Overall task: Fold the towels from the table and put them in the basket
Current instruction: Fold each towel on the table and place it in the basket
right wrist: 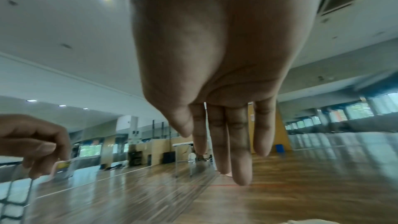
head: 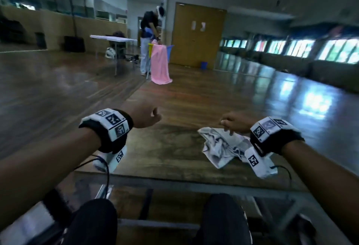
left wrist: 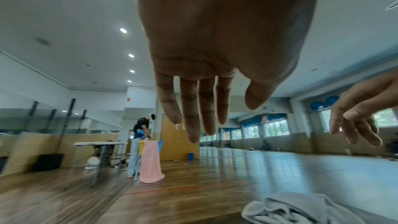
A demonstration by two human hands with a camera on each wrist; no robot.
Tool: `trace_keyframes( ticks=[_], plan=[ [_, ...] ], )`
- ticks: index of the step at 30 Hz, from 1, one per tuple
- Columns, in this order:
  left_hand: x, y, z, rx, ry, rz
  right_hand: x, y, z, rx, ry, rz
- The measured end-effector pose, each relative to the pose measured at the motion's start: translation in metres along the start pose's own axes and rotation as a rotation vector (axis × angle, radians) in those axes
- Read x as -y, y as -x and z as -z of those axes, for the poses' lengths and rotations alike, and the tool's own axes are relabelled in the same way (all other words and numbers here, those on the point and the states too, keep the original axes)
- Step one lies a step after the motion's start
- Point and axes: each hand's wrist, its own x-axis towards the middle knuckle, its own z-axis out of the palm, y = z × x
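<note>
Your two hands hover over a glass worktop (head: 174,181), well apart from each other. A crumpled grey-white towel (head: 223,150) lies on the worktop. Your right hand (head: 236,122) hangs just above the towel's far edge, fingers (right wrist: 239,151) straight and loose, holding nothing. Your left hand (head: 143,114) floats to the left of the towel, fingers (left wrist: 191,117) extended and relaxed, also holding nothing. Far beyond the towel, another person (head: 148,37) stands at a rack draped with a pink cloth (head: 160,62).
</note>
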Motion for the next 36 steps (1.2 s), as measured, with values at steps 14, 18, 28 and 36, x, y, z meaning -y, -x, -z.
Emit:
trace_keyframes(
  ticks=[14,18,28,36],
  plan=[
    [-0.147,-0.130,-0.154,0.370,0.030,-0.371,-0.148,-0.031,-0.094,0.087,-0.029,-0.291],
    [-0.178,-0.189,-0.201,0.272,0.074,-0.467,-0.193,-0.075,-0.126,-0.115,0.126,-0.307],
    [-0.226,-0.306,-0.264,0.229,-0.185,-0.537,-0.256,-0.172,-0.181,-0.289,0.339,-0.300],
    [-0.221,-0.291,-0.272,0.080,-0.259,-0.604,-0.248,-0.142,-0.152,-0.309,0.143,-0.241]
  ],
)
